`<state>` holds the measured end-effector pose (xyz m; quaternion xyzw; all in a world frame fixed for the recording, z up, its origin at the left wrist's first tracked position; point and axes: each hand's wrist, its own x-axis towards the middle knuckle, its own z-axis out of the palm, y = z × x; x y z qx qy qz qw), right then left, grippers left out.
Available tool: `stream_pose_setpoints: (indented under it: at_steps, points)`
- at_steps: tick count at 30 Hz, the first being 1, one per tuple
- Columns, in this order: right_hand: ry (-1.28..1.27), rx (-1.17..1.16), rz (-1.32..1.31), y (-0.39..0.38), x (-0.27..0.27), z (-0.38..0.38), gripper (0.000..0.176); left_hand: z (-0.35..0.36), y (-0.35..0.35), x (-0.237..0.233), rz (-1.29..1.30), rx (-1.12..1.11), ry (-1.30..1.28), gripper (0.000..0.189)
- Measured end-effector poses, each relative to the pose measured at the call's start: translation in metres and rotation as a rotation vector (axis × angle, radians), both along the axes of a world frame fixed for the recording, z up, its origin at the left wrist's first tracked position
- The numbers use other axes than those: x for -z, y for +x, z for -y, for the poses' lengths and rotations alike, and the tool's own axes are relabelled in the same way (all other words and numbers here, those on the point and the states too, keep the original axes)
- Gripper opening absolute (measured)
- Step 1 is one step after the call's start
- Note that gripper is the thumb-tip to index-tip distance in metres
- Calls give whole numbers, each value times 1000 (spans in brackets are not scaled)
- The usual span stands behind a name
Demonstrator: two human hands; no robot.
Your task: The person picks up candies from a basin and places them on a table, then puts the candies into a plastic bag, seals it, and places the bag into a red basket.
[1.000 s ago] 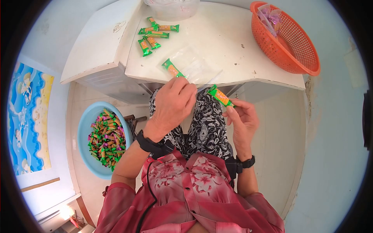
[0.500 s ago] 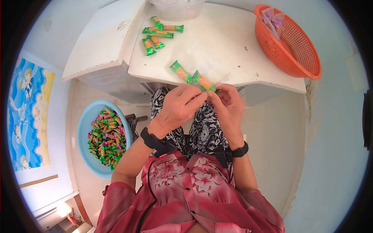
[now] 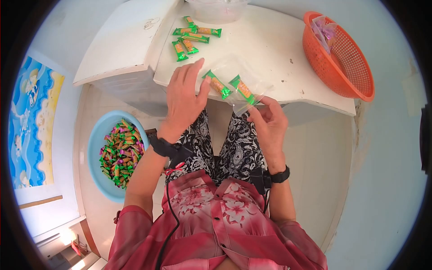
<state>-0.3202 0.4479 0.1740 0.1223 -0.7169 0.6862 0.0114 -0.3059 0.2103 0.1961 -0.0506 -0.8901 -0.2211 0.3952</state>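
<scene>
A clear plastic bag (image 3: 261,85) lies at the front edge of the white table, its near corner pinched between thumb and fingers of my right hand (image 3: 271,120). Two green-wrapped candies (image 3: 243,90) show through the thin film, lying at a slant side by side. My left hand (image 3: 185,96) hovers at the table edge left of the bag, fingers stretched toward the back. Its thumb tip is right at the upper end of the left candy. Beyond those fingertips, several more green-wrapped candies (image 3: 196,38) form a loose cluster.
An orange perforated basket (image 3: 317,67) with a purple-filled clear bag (image 3: 325,32) stands at the table's right. A clear plastic tub (image 3: 220,12) sits at the back. On the floor to the left, a light blue basin (image 3: 94,157) holds many green and purple candies.
My left hand has let go of the bag and moved left and up, its fingers opening out. The right hand keeps its pinch. The two candies now lie further apart.
</scene>
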Motion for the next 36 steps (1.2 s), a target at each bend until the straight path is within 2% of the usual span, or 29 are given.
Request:
stream_pose_setpoints:
  at_steps: [2, 6, 8, 13, 16, 19, 23, 26, 28, 32, 36]
  points:
    - [65, 51, -96, -1, -4, 3, 30, 8, -6, 4, 74, -23, -23, 44]
    - [254, 134, -253, -7, -12, 9, 30, 10, -11, 11, 200, 62, 127, 50]
    - [307, 136, -251, -9, -13, 12, 31, 7, -11, 12, 230, 92, 208, 52]
    - [422, 80, -231, -14, -22, 23, 31, 0, -11, 13, 188, 106, 214, 52]
    - [384, -4, -218, -15, -24, 27, 29, 0, -11, 14, 185, 112, 203, 51]
    - [397, -52, -349, -25, -16, 27, 30, 1, -11, 14, 180, 111, 180, 50]
    - [370, -24, -337, -25, -16, 26, 32, 3, -11, 17, 169, 107, 169, 49]
    - [278, -16, -272, -24, -10, 19, 31, 7, -10, 16, 139, 98, 269, 45]
    - [218, -49, -224, -17, -10, 13, 29, 19, -11, 14, 88, 15, 167, 41]
    - [159, -12, -300, -4, -7, 2, 25, 44, -26, 2, 64, -230, -98, 41]
    - [153, 44, -363, 5, -9, -15, 26, 58, -48, -9, 246, -380, -165, 52]
